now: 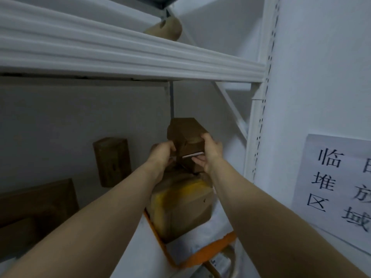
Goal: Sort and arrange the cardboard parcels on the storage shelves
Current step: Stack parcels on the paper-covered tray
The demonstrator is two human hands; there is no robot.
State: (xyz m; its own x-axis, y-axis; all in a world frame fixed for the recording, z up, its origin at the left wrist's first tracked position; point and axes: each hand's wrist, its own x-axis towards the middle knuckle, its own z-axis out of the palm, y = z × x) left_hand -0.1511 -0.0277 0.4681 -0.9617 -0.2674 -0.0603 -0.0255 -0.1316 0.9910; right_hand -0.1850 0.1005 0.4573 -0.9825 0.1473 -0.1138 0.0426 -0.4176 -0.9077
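Head camera looks up into the white shelving, and both of your arms reach forward into the bay under the shelf beam (140, 63). Your left hand (162, 155) and right hand (210, 153) hold a small brown cardboard parcel (188, 137) between them, raised inside the bay near the right upright (259, 125). Your left fingers (171, 147) curl round its left side; your right fingers (200, 162) are tucked beneath its lower right edge, with the thumb over the top corner. So both hands are closed on that one parcel. A pale label strip (192, 155) shows on its near face, between your hands.

Directly below it sits a larger box with yellow tape (186, 201) on a white shelf surface edged in orange (212, 251). You cannot tell from this angle whether the held parcel touches the box beneath or is just above it.

To the left, an upright brown parcel (112, 161) stands against the back wall, well apart from your hands. A wider flat brown box (38, 199) lies at the lower left, in shadow. On the shelf above, a tan rounded package (164, 29) rests behind the beam. A white paper sign (337, 185) with printed characters is fixed to the wall on your right.
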